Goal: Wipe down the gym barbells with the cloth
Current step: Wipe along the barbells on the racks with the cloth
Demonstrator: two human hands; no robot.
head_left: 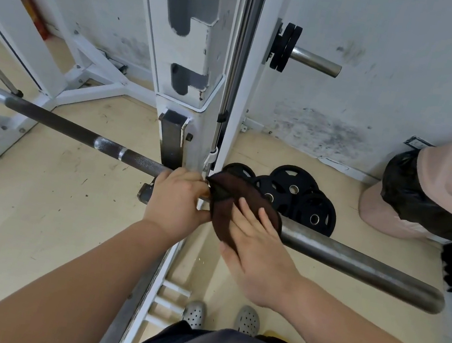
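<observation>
Right hand [258,254], fingers spread, presses the soft, limp cloth [226,198] onto the barbell [353,258] at its sleeve's inner end. Left hand [177,202] grips the barbell beside the cloth. The barbell is probably heavy and rigid; wrap the cloth around it.

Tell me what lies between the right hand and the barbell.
The head view shows the dark brown cloth draped over the barbell, with the fingers of the right hand lying flat on top of it.

L end of barbell [353,260] cut off by frame edge; mid section hidden under cloth [226,198] & left hand [176,202].
</observation>
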